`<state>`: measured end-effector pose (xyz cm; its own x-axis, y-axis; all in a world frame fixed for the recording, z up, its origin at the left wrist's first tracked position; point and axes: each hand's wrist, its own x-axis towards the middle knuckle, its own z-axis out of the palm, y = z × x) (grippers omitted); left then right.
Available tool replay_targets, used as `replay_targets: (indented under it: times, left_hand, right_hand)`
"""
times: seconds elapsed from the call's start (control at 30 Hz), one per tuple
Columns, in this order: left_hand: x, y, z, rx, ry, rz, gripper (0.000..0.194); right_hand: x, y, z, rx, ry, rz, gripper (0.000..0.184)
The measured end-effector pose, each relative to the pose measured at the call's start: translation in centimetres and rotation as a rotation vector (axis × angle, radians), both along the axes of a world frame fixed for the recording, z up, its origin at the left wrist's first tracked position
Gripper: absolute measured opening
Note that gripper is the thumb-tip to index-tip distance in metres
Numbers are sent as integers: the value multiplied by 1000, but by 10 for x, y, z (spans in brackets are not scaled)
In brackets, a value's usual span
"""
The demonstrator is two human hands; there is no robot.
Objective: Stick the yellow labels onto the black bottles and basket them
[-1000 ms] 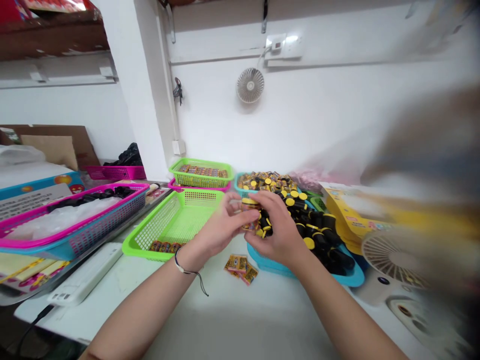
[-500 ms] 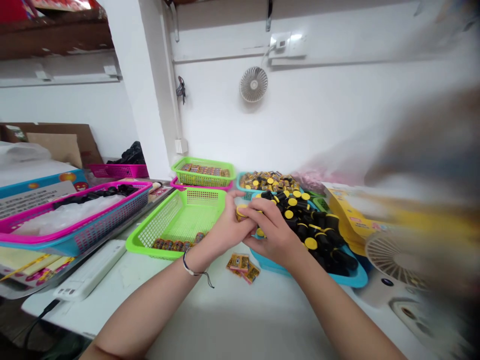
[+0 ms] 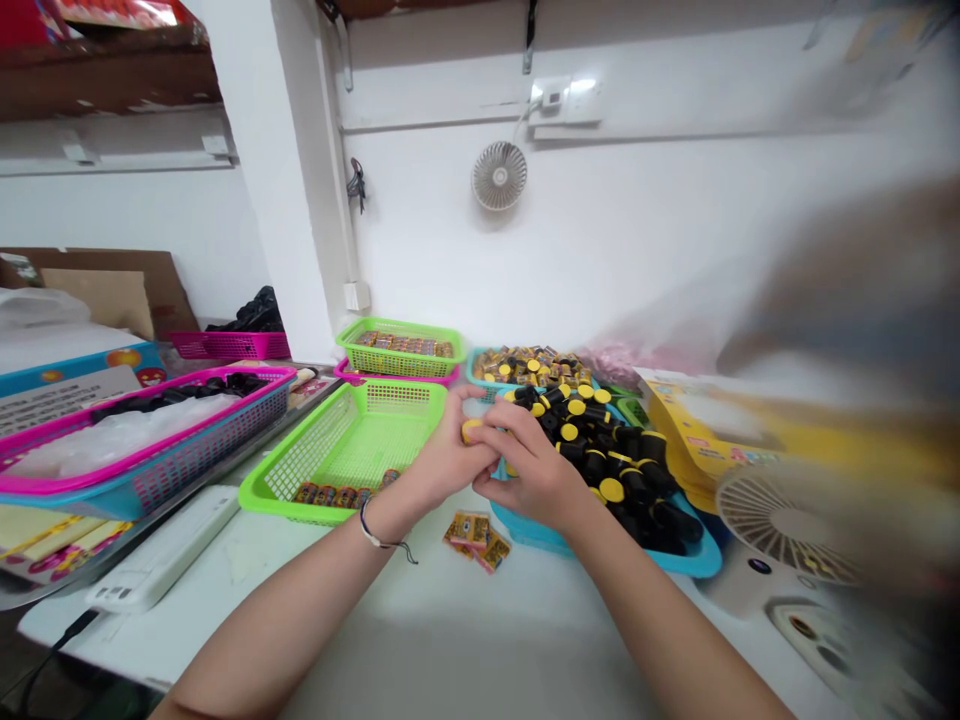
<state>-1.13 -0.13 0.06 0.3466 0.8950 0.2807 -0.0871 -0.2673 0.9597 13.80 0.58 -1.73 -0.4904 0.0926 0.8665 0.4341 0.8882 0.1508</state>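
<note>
My left hand and my right hand meet above the table, their fingers closed around a small yellow-topped piece. Most of that piece is hidden by the fingers. Just below the hands, a few flat printed yellow labels or packets lie in a small pile on the table. Beside my right hand, a blue basket is heaped with black pieces with yellow caps. To the left, a green basket has several small wrapped cylinders along its near side.
Behind stand another green basket of small wrapped pieces and a blue basket of yellow-capped ones. A pink-rimmed basket and a white power strip lie left. On the right are a yellow box and a white fan.
The view has shifted slightly, so everything sits a little further left. Both hands stay together on the small piece, with the fingers only slightly moved.
</note>
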Motion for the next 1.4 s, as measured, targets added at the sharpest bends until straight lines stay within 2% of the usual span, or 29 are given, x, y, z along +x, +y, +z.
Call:
replay_targets:
  times: [0.07, 0.2, 0.3, 0.6, 0.7, 0.87, 1.03, 1.27, 1.4]
  left_hand:
    - [1, -2, 1, 27, 34, 51, 62]
    - [-1, 1, 3, 99, 42, 18, 63]
    - [-2, 4, 2, 137, 10, 46, 64]
    - [5, 3, -12, 214, -5, 158, 63]
    - [2, 1, -8, 215, 12, 109, 61]
    - [-5, -1, 0, 147, 87, 17, 57]
    - [-5, -2, 1, 81, 98, 4, 59]
    - [-4, 2, -5, 72, 111, -10, 59]
    - [-17, 5, 5, 143, 201, -13, 61]
  right_hand:
    - [2, 2, -1, -7, -13, 9, 57]
    - [3, 5, -3, -53, 62, 51, 55]
    - [3, 6, -5, -82, 81, 32, 54]
    - [2, 0, 0, 69, -54, -38, 56]
    - [2, -1, 1, 65, -44, -37, 55]
    - [1, -4, 1, -50, 19, -6, 58]
    - [2, -5, 1, -27, 21, -4, 58]
    - [3, -4, 1, 11, 14, -11, 59]
    - [3, -1, 0, -38, 19, -26, 62]
